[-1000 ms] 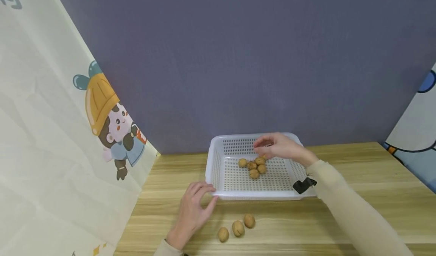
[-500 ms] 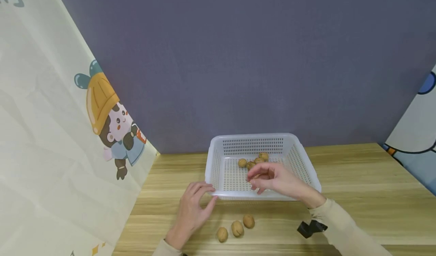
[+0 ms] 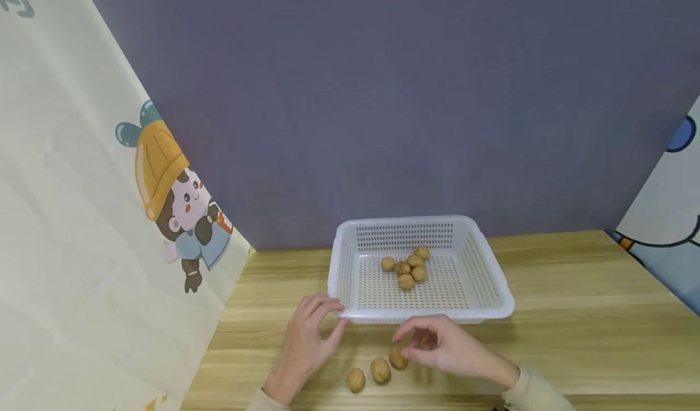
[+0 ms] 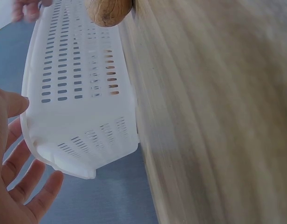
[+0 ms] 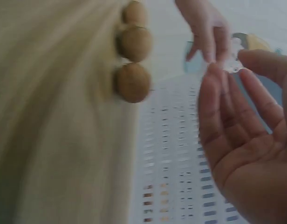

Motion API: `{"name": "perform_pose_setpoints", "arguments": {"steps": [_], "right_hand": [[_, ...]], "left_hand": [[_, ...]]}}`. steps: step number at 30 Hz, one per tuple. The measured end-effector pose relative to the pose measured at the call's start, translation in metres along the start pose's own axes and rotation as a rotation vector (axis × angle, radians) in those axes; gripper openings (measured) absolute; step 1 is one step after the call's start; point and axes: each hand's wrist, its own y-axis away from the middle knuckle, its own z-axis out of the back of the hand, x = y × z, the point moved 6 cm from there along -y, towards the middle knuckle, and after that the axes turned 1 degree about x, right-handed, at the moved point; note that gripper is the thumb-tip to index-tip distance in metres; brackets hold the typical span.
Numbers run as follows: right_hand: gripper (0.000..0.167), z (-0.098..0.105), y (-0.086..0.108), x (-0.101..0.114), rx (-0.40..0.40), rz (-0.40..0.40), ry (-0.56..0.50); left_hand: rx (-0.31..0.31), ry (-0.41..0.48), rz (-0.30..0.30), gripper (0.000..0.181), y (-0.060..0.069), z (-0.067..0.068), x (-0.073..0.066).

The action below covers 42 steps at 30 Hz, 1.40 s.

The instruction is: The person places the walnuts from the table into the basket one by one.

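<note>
A white plastic basket (image 3: 350,283) with slotted walls holds several walnuts (image 3: 414,260) clustered on its floor. At its front left corner my left hand (image 3: 309,338) touches the rim, thumb and fingers spread around the corner; the left wrist view shows these fingers (image 4: 27,184) loosely extended. Three more walnuts lie in a slanting row on the table before the basket: a left one (image 3: 356,380), a middle one (image 3: 380,370) and a right one (image 3: 398,357). My right hand (image 3: 445,347) hovers by the right walnut, fingers loosely bent, and the right wrist view shows nothing between them.
The wooden table (image 3: 569,314) extends to both sides of the basket. Behind it rises a dark blue-grey panel (image 3: 383,95). A pale sheet with a cartoon figure (image 3: 186,198) stands on the left, and another printed sheet (image 3: 662,204) on the right.
My right hand has moved from above the walnuts inside the basket, back over its front rim, to the row on the table. The left hand stays at the corner.
</note>
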Motion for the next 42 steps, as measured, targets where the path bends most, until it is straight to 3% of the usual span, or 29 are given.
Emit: {"name": "perform_pose_setpoints", "arguments": {"steps": [5, 8, 16, 26, 32, 42], "right_hand": [[0.03, -0.011, 0.009, -0.009, 0.027, 0.056, 0.155], [0.032, -0.014, 0.011, -0.013, 0.016, 0.051, 0.187], [0.036, -0.02, 0.013, -0.022, 0.052, 0.02, 0.185], [0.03, -0.027, 0.014, -0.037, 0.112, -0.117, 0.12], [0.026, -0.029, 0.013, -0.039, 0.117, -0.125, 0.102], [0.025, -0.031, 0.014, -0.036, 0.126, -0.071, 0.134]], "left_hand": [[-0.013, -0.002, -0.013, 0.026, 0.0, 0.0, 0.0], [-0.015, 0.002, -0.016, 0.026, -0.001, 0.0, 0.0], [-0.013, 0.012, -0.008, 0.027, 0.001, -0.001, -0.001], [-0.025, 0.017, -0.011, 0.027, 0.0, -0.002, 0.0], [-0.073, 0.039, -0.057, 0.027, 0.0, -0.001, -0.001], [-0.082, 0.04, -0.069, 0.027, 0.0, 0.0, -0.003]]}}
